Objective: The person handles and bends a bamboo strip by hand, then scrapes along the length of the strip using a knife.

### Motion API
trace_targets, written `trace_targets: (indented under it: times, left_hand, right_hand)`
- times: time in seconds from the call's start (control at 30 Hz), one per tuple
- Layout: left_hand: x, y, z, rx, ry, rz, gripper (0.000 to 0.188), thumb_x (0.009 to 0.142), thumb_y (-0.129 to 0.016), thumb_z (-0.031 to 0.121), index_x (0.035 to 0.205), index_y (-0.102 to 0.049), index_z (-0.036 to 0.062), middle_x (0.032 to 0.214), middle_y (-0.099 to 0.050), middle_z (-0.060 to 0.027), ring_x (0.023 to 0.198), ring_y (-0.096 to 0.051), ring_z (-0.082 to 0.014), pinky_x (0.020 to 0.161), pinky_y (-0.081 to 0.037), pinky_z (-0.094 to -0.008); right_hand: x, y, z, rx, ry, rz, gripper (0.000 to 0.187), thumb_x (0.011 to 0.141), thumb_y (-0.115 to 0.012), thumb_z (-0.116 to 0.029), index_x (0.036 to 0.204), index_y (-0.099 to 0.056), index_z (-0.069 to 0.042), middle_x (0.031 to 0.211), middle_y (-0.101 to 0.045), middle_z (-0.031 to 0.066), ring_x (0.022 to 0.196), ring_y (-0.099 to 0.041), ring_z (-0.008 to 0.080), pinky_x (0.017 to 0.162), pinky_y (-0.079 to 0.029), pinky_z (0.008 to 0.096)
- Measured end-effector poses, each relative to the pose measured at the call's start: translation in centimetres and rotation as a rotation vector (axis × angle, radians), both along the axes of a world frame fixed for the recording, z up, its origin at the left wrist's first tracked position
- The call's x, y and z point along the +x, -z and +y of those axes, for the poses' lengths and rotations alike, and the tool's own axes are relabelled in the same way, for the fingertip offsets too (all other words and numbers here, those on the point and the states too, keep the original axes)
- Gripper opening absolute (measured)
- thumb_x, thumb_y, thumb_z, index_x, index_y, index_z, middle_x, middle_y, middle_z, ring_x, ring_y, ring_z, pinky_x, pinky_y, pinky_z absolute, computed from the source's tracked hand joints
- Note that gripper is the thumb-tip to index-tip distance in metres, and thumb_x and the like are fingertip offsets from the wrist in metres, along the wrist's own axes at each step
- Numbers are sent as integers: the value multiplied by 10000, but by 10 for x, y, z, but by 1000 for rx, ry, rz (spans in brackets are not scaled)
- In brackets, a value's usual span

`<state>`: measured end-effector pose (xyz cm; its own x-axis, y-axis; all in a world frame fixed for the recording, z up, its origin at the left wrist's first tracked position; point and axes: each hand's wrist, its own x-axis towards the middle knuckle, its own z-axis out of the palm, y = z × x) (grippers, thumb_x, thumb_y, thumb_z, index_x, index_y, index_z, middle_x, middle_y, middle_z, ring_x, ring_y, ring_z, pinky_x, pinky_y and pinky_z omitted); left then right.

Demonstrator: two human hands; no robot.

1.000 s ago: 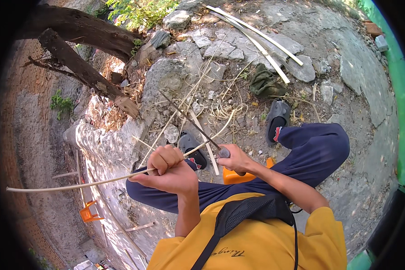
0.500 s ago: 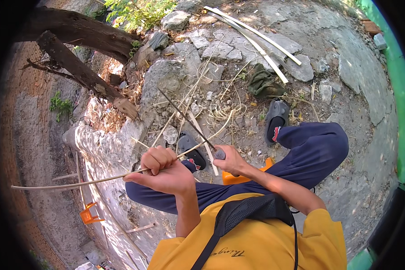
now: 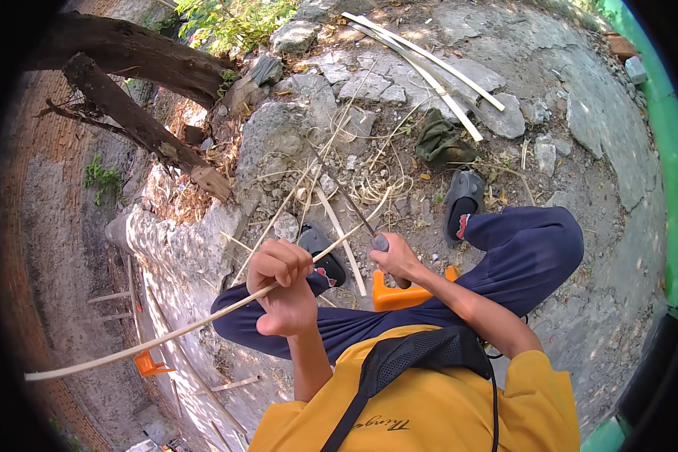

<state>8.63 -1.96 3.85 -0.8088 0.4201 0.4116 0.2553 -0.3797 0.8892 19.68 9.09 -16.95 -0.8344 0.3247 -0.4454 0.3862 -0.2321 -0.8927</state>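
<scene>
A long, pale, thin strip (image 3: 166, 335), like split bamboo, runs from the lower left up past my knees. My left hand (image 3: 285, 282) has its fingers curled over the strip, while the thumb stands away from it. In my right hand (image 3: 399, 260) is a knife (image 3: 348, 200), its fist around the handle. The long, dark, narrow blade points up and left, and its edge appears apart from the strip. Below my right hand shows part of an orange plastic stool (image 3: 401, 298).
Shavings (image 3: 373, 184) and loose strips lie around my feet. Wider pale strips (image 3: 444, 68) rest on broken concrete, near a dark green cloth (image 3: 441, 139). A cut log (image 3: 135, 128) leans at upper left. Another orange plastic thing (image 3: 149, 364) stands lower left.
My right hand and the knife have moved to the right, the blade swinging away from the strip. My left thumb has lifted off the strip, whose left end now hangs lower.
</scene>
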Motion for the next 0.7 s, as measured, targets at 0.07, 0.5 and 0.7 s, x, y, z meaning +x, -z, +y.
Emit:
trace_targets:
  times: [0.07,0.5,0.7]
  left_hand:
    - [-11,19,3,-33,-8,68,732,789,-643,810,782,-429,110,742,-437,-25,626,-447,-161,669,-436,-343]
    - [-18,90,-2,-54,265,-249,794,945,-249,831,603,-181,117,528,-162,36,476,-131,-111,481,-99,-325]
    - [-21,93,0,-4,262,-254,782,956,-230,819,601,-154,127,526,-133,40,467,-92,-109,480,-82,-325]
  right_hand:
    - [-2,-1,0,-23,8,8,213,783,-657,-191,812,-591,9,615,-567,47,523,-542,152,512,-456,339]
    - [-4,-11,-2,124,-56,68,235,771,-663,-205,809,-584,13,620,-578,70,546,-544,157,534,-454,344]
    - [-7,-26,5,149,-145,117,290,744,-690,-232,844,-611,28,668,-595,112,606,-544,200,600,-470,379]
